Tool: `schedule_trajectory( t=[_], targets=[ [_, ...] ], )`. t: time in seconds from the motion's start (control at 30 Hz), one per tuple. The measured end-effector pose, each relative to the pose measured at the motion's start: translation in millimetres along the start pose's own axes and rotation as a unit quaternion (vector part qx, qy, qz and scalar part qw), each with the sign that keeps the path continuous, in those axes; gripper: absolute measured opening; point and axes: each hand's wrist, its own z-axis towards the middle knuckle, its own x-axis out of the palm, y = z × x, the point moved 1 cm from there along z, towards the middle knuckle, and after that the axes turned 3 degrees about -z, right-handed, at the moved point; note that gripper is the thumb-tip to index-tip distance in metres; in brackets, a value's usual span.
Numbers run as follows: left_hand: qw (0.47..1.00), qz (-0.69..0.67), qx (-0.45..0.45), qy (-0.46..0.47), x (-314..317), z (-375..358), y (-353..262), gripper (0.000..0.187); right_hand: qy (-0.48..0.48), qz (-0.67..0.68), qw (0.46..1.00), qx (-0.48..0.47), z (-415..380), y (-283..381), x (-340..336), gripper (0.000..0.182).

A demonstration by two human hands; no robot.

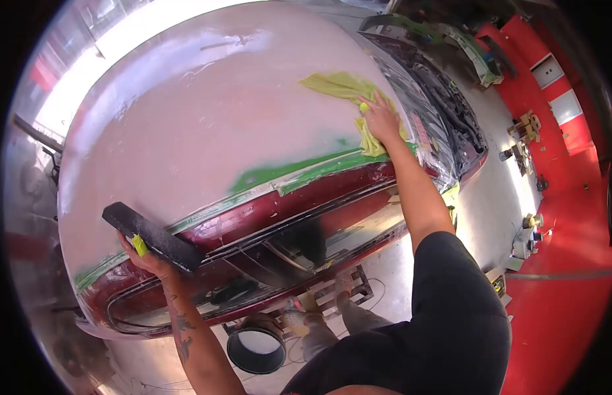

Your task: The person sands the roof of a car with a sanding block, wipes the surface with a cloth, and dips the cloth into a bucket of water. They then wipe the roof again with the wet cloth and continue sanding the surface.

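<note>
Yellow cloth (349,99) under flat open right hand (380,118), left hand (151,260) gripping sanding block (151,237)

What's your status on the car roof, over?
Right hand flat on yellow cloth on primed roof. Left hand grips black sanding block at roof edge. Nothing in the way.

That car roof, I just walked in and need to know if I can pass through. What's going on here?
A person is leaning over the car roof, which is sanded to a dull pinkish primer with green tape along its edge. The right hand presses a yellow cloth flat on the panel near the plastic-covered windshield. The left hand holds a long black sanding block at the roof's edge. A bucket sits on the floor below.
</note>
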Motion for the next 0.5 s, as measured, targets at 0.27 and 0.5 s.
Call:
schedule_trajectory(
  t=[0.27, 0.5],
  targets=[
    [0.995, 0.058, -0.067, -0.049, 17.2, -3.4, -26.6, 0.068, 0.075, 0.05, 0.99, 0.106, 141.2, 7.0, 39.9, 0.066],
    [0.993, 0.045, -0.096, -0.044, 1.7, -2.1, -11.3, 0.076, 0.143, 0.062, 0.95, -0.271, 59.3, 344.3, 27.4, 0.064]
  ],
)
